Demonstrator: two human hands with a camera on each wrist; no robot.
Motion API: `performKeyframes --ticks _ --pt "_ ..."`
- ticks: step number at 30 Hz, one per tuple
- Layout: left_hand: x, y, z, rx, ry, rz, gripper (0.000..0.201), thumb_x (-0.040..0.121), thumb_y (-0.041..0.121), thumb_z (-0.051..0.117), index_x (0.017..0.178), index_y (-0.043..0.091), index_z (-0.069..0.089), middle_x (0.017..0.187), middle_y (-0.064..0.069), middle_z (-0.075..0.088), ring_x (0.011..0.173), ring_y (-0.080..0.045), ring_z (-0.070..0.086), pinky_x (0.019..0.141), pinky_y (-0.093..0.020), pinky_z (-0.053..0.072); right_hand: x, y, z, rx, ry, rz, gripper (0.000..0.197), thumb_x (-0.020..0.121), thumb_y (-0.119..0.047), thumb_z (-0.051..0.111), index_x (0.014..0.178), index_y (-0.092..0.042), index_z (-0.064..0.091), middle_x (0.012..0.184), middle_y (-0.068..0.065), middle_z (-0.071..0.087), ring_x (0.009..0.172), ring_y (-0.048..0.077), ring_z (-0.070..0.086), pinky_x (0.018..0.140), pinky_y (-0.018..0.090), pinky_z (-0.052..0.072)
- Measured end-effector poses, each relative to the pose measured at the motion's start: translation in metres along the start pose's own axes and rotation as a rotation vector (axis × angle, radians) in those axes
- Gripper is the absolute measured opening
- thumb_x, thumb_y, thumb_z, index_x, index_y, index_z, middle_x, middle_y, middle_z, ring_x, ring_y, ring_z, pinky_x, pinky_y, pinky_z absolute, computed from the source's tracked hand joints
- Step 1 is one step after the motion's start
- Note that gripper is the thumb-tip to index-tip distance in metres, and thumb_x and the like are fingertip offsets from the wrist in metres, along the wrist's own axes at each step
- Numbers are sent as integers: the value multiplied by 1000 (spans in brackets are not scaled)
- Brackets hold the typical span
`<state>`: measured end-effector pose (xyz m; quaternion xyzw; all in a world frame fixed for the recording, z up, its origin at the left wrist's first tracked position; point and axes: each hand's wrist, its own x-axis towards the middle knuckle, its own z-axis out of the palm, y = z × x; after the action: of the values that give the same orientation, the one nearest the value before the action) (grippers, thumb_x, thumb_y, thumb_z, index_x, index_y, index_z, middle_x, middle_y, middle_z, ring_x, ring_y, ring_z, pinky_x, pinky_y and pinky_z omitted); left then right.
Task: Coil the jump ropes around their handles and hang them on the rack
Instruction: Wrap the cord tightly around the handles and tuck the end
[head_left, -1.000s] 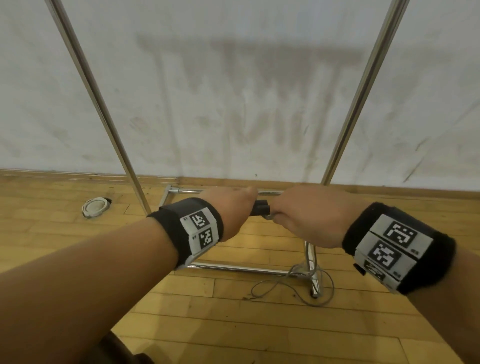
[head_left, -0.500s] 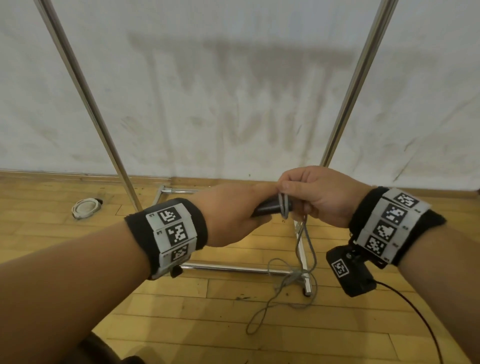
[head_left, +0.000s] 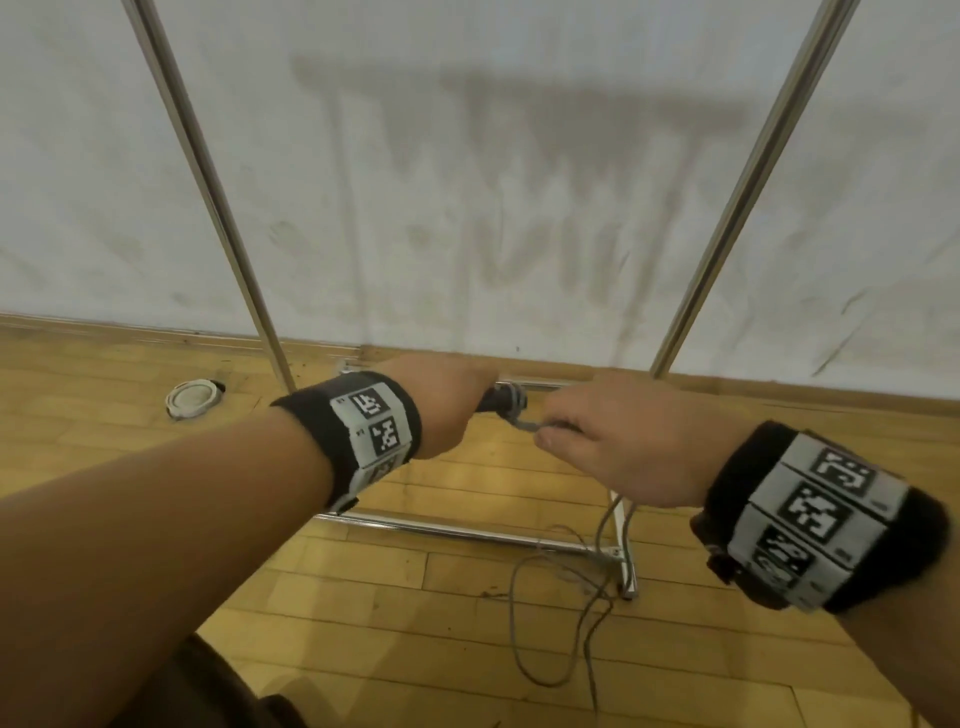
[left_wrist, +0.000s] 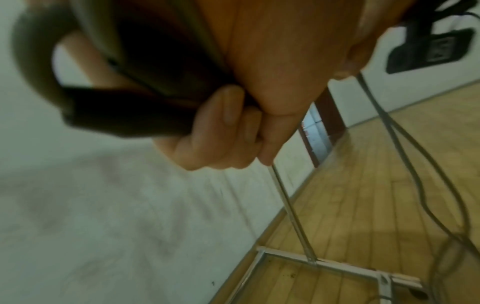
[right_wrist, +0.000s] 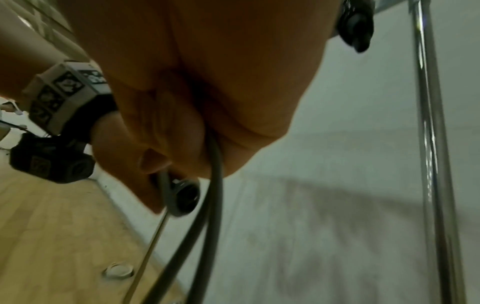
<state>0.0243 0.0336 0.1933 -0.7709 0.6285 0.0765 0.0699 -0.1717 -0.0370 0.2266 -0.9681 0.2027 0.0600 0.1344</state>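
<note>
My left hand grips the black jump rope handles, which point right; a few turns of grey rope sit around their tip. Just to the right, my right hand pinches the grey rope close to the handles. The slack rope drops under that hand and lies looped on the floor. In the left wrist view my fingers curl round the dark handles. The right wrist view has the rope running out of my fist beside a handle end.
The metal rack stands right in front, with its left upright, right upright and base bar on the wooden floor. A white wall is behind it. A small white disc lies on the floor at left.
Half a second ago my right hand was raised over the handles with the rope; now it has come down to their right, palm down. Both hands sit lower, and the floor loops have shifted.
</note>
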Motion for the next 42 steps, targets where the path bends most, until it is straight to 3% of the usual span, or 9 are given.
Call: performKeyframes --ticks 7,13,17,20,23,27,30,36,42 --pt "-4 36 16 110 -39 202 41 99 12 60 132 32 48 82 8 54 63 -11 52 46 -26 31 -1 19 -20 110 48 28 28 102 -41 54 89 -24 71 77 0 65 73 15 59 68 32 47" --pt "1 8 12 -272 -14 75 25 105 29 57 86 36 43 85 9 58 71 -8 54 57 -26 34 -5 53 -14 167 -12 170 26 100 -46 54 86 -31 70 66 -9 64 57 3 59 60 23 52" --pt "-1 0 3 -270 -7 139 15 104 34 61 95 36 48 85 10 59 72 -7 54 59 -27 34 -1 67 13 -45 -209 359 69 98 -40 59 158 -33 26 156 3 47 131 22 55 105 35 47" --pt "-2 9 5 -223 -67 201 20 104 35 60 90 36 45 84 11 58 71 -7 53 58 -27 33 4 52 16 279 -40 225 100 87 -37 69 156 -53 -1 169 -7 23 142 20 44 109 30 37" --pt "0 15 2 -238 -54 226 27 104 36 60 84 39 42 84 12 59 71 -7 55 59 -24 34 9 36 18 465 2 132 100 78 -31 68 151 -62 8 163 -10 37 128 28 59 108 42 49" --pt "-1 17 -4 -473 -17 294 23 100 26 67 93 41 51 84 13 64 69 1 57 57 -11 39 17 20 38 899 -3 105 58 90 3 62 143 -16 50 132 12 66 126 28 61 115 51 40" --pt "3 10 -9 -521 84 162 21 100 29 67 88 37 51 77 11 59 61 3 55 51 -15 37 19 9 46 1132 21 257 21 105 -8 50 121 -6 62 83 12 69 80 29 73 101 56 52" --pt "3 15 -7 -120 -12 -33 14 103 14 52 112 25 54 88 5 58 70 -11 54 57 -27 39 19 -10 27 17 -42 77 29 110 -38 33 101 -24 57 88 -4 61 79 15 60 76 36 53" --pt "-3 42 -2 92 -78 241 27 103 12 54 123 30 50 84 8 52 63 -11 47 52 -27 34 12 25 -19 94 -17 5 20 95 -47 64 87 -30 72 78 -8 67 73 8 60 70 31 51"
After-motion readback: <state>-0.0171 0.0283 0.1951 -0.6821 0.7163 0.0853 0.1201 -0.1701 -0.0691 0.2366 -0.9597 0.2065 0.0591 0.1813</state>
